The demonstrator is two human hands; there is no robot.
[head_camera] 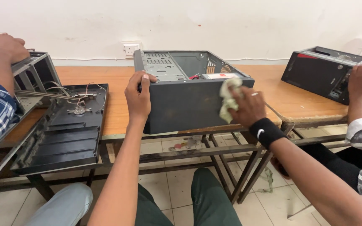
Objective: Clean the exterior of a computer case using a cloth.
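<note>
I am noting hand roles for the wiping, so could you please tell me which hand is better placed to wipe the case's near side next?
The right hand, probably: it presses the crumpled pale cloth against the dark grey metal computer case, while the left hand grips its corner, steadying it.

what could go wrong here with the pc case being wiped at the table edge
1. The open computer case sits at the front edge of the wooden table; a hard push from the right hand with the cloth might slide it, though the left hand braces its corner.
2. The case's open top shows bare metal rims, which could catch the cloth or nick fingers.
3. The black panel to the left overhangs the table and could tip off if bumped.
</note>
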